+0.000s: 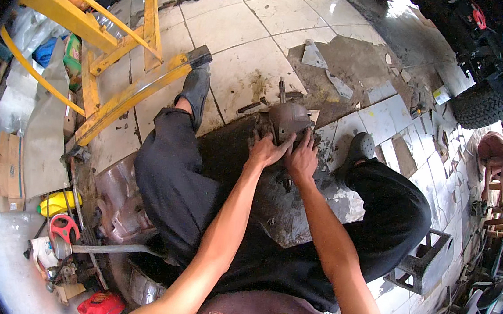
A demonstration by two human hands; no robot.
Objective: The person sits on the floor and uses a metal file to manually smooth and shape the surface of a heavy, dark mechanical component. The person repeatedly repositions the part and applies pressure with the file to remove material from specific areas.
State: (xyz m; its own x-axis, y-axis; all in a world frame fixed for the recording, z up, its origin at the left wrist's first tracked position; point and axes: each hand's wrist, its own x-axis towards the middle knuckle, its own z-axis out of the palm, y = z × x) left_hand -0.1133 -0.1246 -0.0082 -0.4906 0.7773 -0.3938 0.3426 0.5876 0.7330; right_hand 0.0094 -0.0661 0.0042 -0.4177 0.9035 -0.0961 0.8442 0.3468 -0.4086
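On the floor between my feet sits a greasy, dark grey round metal part (288,119), with a thin shaft (282,91) standing up from it. My left hand (267,150) is closed against its near left side, fingers at its lower edge. Against the near right side, my right hand (302,158) grips the same part, its thumb side close to the left hand. The undersides of both hands' fingers are hidden. Just beyond the part, to the left, a dark metal tool or bar (257,105) lies on the tiles.
A yellow metal frame (110,105) stands at left, one foot beside my left shoe. Broken tiles (385,110) cover the floor ahead right, near a vehicle tyre (480,106). A grey crate (421,261) is by my right knee. Left lie a yellow bottle (58,203) and red container (101,307).
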